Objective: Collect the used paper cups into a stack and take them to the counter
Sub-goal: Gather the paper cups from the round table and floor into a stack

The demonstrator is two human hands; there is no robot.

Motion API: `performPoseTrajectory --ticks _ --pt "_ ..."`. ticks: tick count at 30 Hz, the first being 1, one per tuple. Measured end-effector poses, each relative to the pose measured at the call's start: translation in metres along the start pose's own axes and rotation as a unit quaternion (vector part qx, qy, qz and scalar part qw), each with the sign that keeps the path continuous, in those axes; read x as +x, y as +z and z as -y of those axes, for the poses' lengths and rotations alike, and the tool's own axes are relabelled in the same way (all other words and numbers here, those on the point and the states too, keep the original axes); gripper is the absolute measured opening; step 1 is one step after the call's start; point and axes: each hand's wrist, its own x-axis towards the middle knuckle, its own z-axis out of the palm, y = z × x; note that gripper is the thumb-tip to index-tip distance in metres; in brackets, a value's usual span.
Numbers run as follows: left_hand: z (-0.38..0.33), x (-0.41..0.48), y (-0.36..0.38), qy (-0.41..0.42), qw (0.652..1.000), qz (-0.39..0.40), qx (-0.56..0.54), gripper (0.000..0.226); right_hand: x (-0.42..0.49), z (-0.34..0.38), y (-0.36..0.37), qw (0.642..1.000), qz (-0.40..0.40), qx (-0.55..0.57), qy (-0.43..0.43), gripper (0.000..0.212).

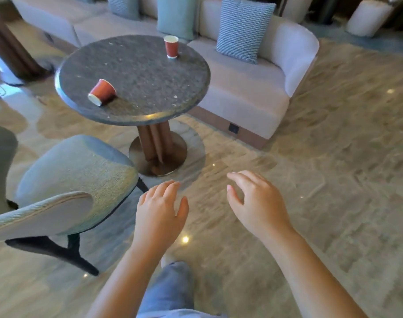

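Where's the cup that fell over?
The tipped red paper cup lies on its side near the left edge of the round stone table, closest to the grey chair.

The chair [65, 184] at 9 o'clock is cut off by the left edge; a second seat [0, 161] beside it shows only a sliver. The tipped cup [102, 92] on the table [136, 106] has its mouth turned away toward 8 o'clock, so its inside cannot be judged. The upright cup [171, 46] at 12 o'clock is too small to tell its contents. The sofa [241, 88] runs out of the top edge. Both forearms leave the bottom edge.
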Motion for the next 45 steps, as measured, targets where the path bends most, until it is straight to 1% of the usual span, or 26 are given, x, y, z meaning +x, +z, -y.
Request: performPoseTrajectory --ticks 4,11,17,21,26,31,35,38,41,45 --pt "0.033 0.047 -0.006 -0.034 0.999 -0.022 -0.004 0.033 0.061 0.023 0.024 0.999 0.021 0.004 -0.03 0.029" --pt "0.087 0.141 -0.032 -0.08 0.995 -0.051 -0.019 0.036 0.178 0.067 0.062 0.996 0.042 0.011 -0.073 0.029" --pt "0.12 0.194 -0.039 -0.122 0.991 -0.051 -0.003 0.037 0.242 0.083 0.096 0.994 0.06 0.025 -0.092 0.027" --pt "0.125 0.227 -0.034 -0.146 0.988 -0.056 0.006 0.038 0.287 0.082 0.111 0.989 0.073 0.034 -0.122 0.025" --pt "0.123 0.285 -0.022 -0.182 0.978 -0.101 0.011 0.035 0.355 0.066 0.13 0.981 0.09 0.043 -0.164 0.024" --pt "0.122 0.344 -0.015 -0.229 0.962 -0.144 0.016 0.034 0.431 0.047 0.147 0.967 0.139 0.041 -0.21 0.025" --pt "0.131 0.375 -0.014 -0.257 0.952 -0.165 0.018 0.035 0.477 0.047 0.166 0.955 0.162 0.03 -0.247 0.024" --pt "0.147 0.39 -0.013 -0.278 0.945 -0.168 0.029 0.037 0.499 0.053 0.186 0.946 0.187 0.023 -0.263 0.026" --pt "0.17 0.403 -0.014 -0.308 0.938 -0.154 0.045 0.042 0.515 0.06 0.207 0.938 0.219 0.009 -0.268 0.029" --pt "0.21 0.42 -0.013 -0.33 0.935 -0.115 0.054 0.053 0.529 0.075 0.233 0.941 0.232 0.012 -0.244 0.029"
